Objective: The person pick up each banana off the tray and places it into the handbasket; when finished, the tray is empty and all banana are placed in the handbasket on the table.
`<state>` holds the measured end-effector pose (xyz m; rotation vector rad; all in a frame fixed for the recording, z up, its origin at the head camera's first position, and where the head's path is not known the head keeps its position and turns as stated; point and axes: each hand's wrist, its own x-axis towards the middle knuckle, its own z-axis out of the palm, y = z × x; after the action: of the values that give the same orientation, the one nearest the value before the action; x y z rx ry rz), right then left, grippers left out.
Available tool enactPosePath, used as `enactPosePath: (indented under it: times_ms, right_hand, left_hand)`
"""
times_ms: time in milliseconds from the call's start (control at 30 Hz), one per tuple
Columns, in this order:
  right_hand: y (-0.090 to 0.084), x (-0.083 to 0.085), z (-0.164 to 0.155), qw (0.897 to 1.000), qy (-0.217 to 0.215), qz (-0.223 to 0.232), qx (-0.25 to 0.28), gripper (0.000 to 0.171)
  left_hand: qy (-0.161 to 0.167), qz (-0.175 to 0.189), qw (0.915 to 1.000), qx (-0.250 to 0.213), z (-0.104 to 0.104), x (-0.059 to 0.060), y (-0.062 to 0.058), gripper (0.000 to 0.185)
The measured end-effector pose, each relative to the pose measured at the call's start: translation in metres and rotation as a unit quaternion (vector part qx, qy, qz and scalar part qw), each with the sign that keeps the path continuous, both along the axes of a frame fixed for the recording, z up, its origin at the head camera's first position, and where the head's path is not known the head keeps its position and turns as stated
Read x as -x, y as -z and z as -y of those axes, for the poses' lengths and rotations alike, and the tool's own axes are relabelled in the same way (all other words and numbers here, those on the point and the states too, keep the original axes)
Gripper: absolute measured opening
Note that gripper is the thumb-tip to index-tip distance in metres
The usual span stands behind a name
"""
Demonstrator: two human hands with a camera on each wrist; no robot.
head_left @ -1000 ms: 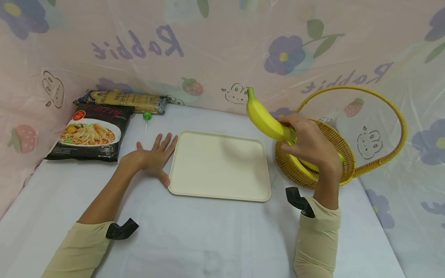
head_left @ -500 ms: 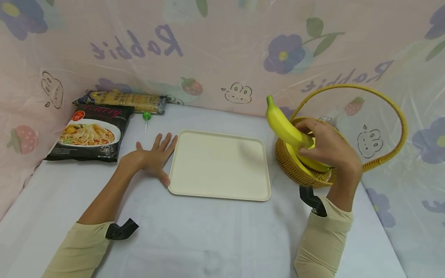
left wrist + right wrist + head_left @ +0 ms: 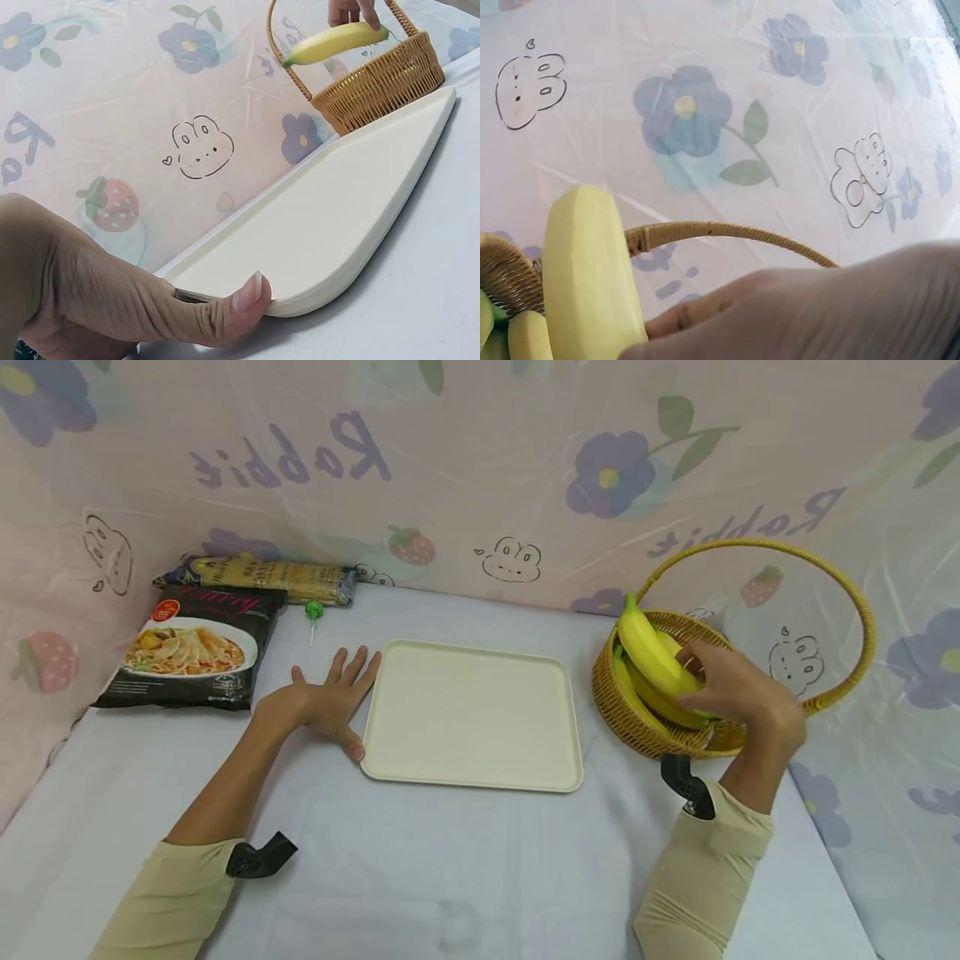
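Holding the banana [image 3: 654,656] in my right hand [image 3: 738,697], I see from the head view that its long axis runs from my fingers up and to the far left, over the basket [image 3: 637,727]. My left hand [image 3: 330,697] lies flat and relaxed, well apart.

The left wrist view shows my thumb touching the tray [image 3: 352,217].

The right wrist view shows my fingers curled around the banana [image 3: 589,277], beside the basket handle [image 3: 727,232].
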<state>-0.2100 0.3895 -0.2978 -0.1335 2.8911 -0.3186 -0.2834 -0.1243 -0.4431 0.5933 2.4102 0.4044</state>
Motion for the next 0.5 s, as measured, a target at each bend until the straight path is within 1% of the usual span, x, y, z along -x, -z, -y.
enactPosePath:
  times_ms: [100,133,200,267,367,433,500]
  right_hand:
    - [0.004,0.005,-0.002,1.0,0.004,0.021,-0.019,0.052]
    - [0.005,0.006,-0.002,0.999,0.008,0.027,-0.022,0.053]
    - [0.006,0.008,-0.003,0.999,0.018,0.043,-0.027,0.054]
    - [0.007,0.007,-0.004,0.997,0.034,0.063,-0.035,0.056]
    - [0.005,0.003,-0.007,0.991,0.068,0.103,-0.045,0.058]
    - [0.004,0.002,-0.009,0.987,0.084,0.125,-0.048,0.058]
    - [0.004,0.002,-0.009,0.986,0.084,0.133,-0.049,0.058]
  left_hand:
    - [0.0,0.002,1.0,-0.01,-0.001,-0.003,-0.005,0.169]
    - [0.001,0.0,1.0,-0.005,0.0,-0.003,-0.004,0.169]
    - [0.0,0.002,1.0,-0.008,-0.001,-0.005,-0.008,0.168]
    - [0.001,0.006,1.0,-0.008,-0.002,-0.006,-0.011,0.166]
    - [0.001,0.01,0.9999,-0.003,-0.003,-0.007,-0.015,0.164]
    - [0.0,0.01,0.9999,0.001,-0.003,-0.006,-0.013,0.164]
    - [-0.001,0.007,1.0,0.0,-0.002,-0.004,-0.011,0.166]
